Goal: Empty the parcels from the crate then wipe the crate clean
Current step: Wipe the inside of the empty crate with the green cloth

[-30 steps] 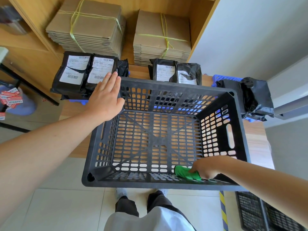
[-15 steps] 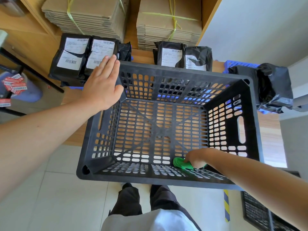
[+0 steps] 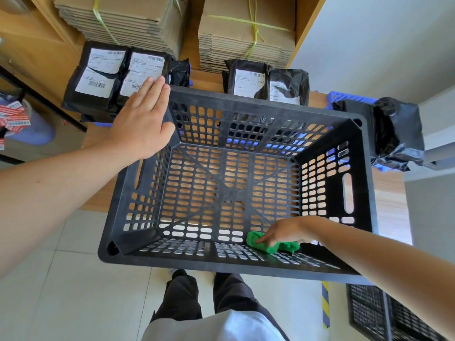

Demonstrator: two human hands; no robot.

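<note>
A black slotted plastic crate (image 3: 248,100) stands on a wooden table, tipped toward me, with no parcels inside. My left hand (image 3: 141,124) lies flat with straight fingers against its far left corner. Inside, at the near wall, my right hand (image 3: 285,231) holds a green cloth (image 3: 268,244) pressed to the plastic. Black parcels with white labels (image 3: 113,77) lie on the table behind the crate at the left, and two more parcels (image 3: 266,82) lean further right.
Two tied bundles of flat cardboard (image 3: 246,30) fill the shelf behind. A crumpled black bag (image 3: 396,134) sits on a blue crate (image 3: 344,97) at the right. Another black crate (image 3: 384,313) stands on the floor at lower right. My legs are below the table edge.
My right hand has slid the green cloth along the near wall of the crate, a little to the left then back right. My left hand stays on the far left corner.
</note>
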